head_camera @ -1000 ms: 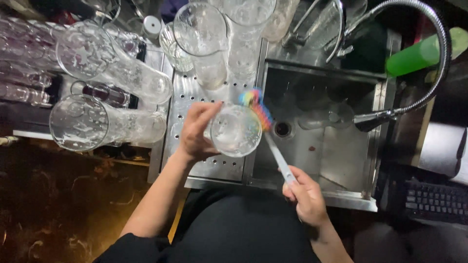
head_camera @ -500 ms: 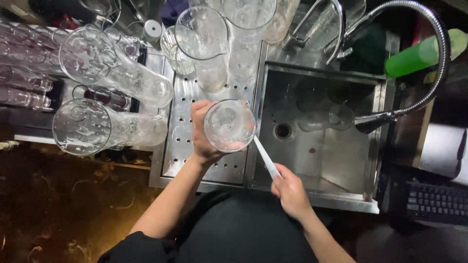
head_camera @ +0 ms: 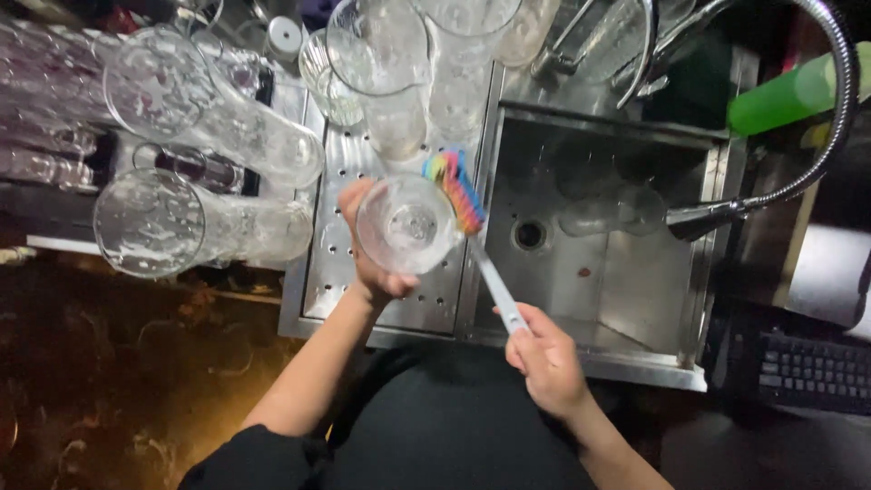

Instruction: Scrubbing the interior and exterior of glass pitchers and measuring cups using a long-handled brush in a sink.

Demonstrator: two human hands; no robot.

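Left hand wrapped around clear glass, mouth facing up, above perforated drainboard by the sink's left edge. Right hand clamped on brush handle, long axis slanting up-left, bristles touching the glass's right rim.

A single head-worn camera looks almost straight down, close above the hands. It faces the steel sink and perforated drainboard ahead. The person's dark torso fills the bottom edge.

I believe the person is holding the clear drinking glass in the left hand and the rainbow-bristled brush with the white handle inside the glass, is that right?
Not quite: the head view shows the rainbow-bristled brush outside the clear drinking glass, against its rim. The left hand holds the glass; the right hand grips the white handle.
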